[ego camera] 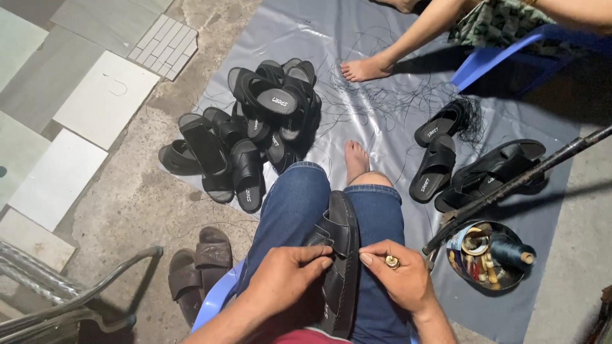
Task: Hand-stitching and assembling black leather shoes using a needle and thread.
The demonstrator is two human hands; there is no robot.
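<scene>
On the lap, a black sandal (340, 255) is held by the left hand (284, 277), grip closed on its strap; a brass-tipped tool (391, 261) is pinched by the right hand (398, 277).

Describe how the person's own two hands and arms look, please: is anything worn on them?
Both are bare. The left hand and the right hand have no gloves, and no rings or watch can be seen. The forearms are uncovered to the bottom picture edge; no sleeve shows. The fingernails are short.
</scene>
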